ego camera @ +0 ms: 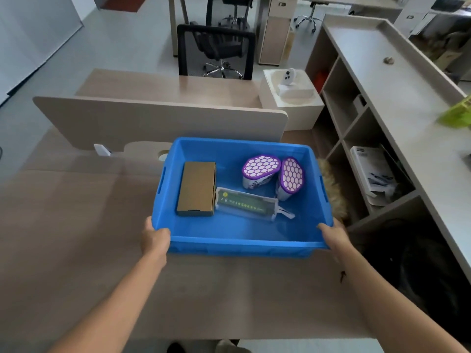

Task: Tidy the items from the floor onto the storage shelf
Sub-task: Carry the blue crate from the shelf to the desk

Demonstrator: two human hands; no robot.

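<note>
Gripping a blue plastic bin [239, 244] by its two near corners, the left hand [155, 238] and right hand [334, 235] hold it over a wooden desk [76, 238]. Inside lie a brown cardboard box [196, 188] at left, a clear packet with a green card [246, 203] beside it, and two purple-lidded tubs [261, 170] touching at right. An open storage shelf [356, 118] stands to the right.

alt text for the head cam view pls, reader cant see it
Two bare hands, left and right, grip the near corners of a blue bin over a wooden desk. Inside lie a cardboard box, two purple-lidded containers and a packaged item.
</note>
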